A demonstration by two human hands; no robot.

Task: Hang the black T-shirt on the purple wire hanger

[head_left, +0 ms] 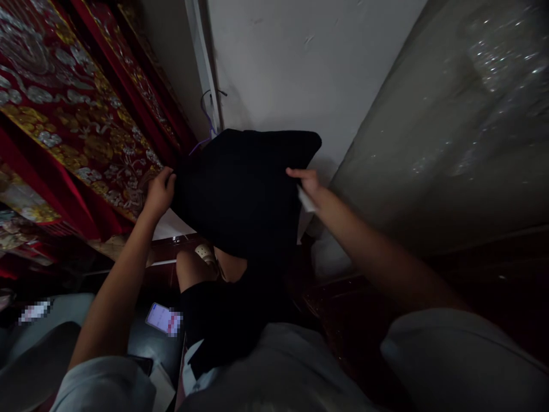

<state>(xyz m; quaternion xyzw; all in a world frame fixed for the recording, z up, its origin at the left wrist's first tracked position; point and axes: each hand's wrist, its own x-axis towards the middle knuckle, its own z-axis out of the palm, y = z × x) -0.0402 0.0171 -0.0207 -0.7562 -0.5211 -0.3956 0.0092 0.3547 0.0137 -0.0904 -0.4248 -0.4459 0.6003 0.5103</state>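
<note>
Nearest, at the bottom edge: my pale sleeves (450, 355). Beside my left forearm a lit phone (159, 316) lies face up on a dark surface.

Middle: a black cloth (240, 194), held up in front of me between a red embroidered hanging (86, 126) on the left and a grey wrapped slab (429, 143) on the right. My left hand (160, 191) is clenched over the cloth's left edge, fingers curled round it. My right hand (306, 182) pinches the right edge, with a small white scrap (306, 201) under the palm that I cannot identify. The cloth's lower part hangs loose toward my lap, where a bare knee (191, 272) and a sandal (205, 252) show beneath it.

Handling, as I judge it: light, soft and limp, not slippery. It sags wherever it is unsupported, so the upper edge or corners, taken well apart, are the places to hold.

Farthest: a white wall (300, 68), with a pale upright strip (203, 63) at its left.
</note>
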